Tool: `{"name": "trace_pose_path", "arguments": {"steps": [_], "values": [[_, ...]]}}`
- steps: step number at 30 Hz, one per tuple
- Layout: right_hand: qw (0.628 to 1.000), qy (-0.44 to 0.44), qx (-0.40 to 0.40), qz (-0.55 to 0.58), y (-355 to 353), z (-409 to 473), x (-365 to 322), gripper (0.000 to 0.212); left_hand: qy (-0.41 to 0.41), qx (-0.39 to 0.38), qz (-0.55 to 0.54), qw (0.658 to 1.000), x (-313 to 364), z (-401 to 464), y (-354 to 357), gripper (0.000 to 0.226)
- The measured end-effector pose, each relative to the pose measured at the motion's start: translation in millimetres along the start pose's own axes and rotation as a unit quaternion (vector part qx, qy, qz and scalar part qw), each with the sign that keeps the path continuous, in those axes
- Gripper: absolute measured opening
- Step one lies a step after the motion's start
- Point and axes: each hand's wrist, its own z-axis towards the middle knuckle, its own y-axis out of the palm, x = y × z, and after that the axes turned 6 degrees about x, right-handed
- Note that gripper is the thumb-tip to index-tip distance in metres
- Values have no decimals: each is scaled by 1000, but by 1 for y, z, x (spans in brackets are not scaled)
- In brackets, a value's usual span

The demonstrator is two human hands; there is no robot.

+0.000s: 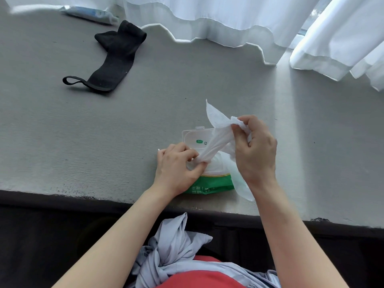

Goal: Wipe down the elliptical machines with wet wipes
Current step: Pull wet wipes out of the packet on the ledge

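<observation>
We had the wipes pack at the tabletop near edge, lid flipped up. Left hand pinched the wet wipe at the pack's opening; right hand pinched its upper end above the pack.

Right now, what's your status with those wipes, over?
Left hand pinches the white wet wipe at the opening of the green wipe pack; right hand grips its upper end. Pack's clear flip lid open. Nothing in the way.
</observation>
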Motion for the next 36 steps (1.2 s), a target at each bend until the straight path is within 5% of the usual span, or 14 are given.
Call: {"name": "trace_pose_path", "arguments": {"steps": [4,7,11,14,17,20,29,36], "values": [[999,43,-26,-17,-5,3,7,10,-25,-13,12,1000,3,1,0,35],[990,59,-101,-81,-13,7,20,15,-26,0,-15,1000,5,-1,0,46],[975,-54,-186,-106,-12,3,17,42,-50,-7,-82,995,7,0,-4,48],[955,-107,-256,-101,-2,-10,12,36,-84,0,-109,991,12,2,-8,20],[946,-95,-290,-114,9,-18,10,25,-68,11,-63,996,15,6,-10,20],[955,-65,-269,-106,14,-10,12,23,-82,28,-64,994,14,5,-9,9],[979,60,-192,-17,4,15,9,14,-95,19,-30,995,15,4,-8,22],[993,66,-95,-2,-17,43,0,11,-12,67,13,998,7,-2,2,12]]}}
